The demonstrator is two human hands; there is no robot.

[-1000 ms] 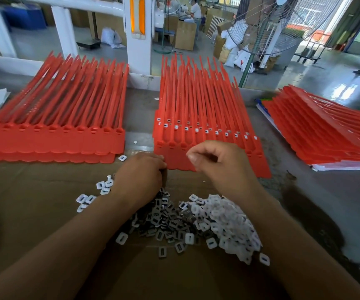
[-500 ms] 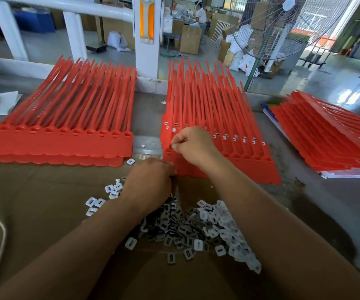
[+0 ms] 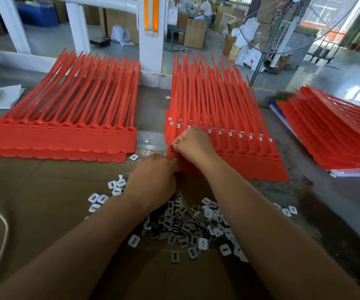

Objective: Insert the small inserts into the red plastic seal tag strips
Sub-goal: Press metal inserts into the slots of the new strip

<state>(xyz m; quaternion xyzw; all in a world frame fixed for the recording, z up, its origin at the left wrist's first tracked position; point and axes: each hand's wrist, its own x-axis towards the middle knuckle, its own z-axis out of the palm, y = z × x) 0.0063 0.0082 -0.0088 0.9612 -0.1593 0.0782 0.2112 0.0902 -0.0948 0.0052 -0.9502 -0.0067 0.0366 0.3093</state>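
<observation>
right hand (image 3: 193,144) grip pinches an insert (image 3: 172,146) at the leftmost slot of the middle red strips (image 3: 228,135); she/he should press it square n flush imo. left hand (image 3: 153,178) grip curled, contents cant tell.

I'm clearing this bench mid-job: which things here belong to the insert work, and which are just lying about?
Job: right hand pinching an insert at the middle red strips; left hand; loose insert pile; left strip stack; right strip stack.
Lying about: white papers, white cord, standing fan.
</observation>
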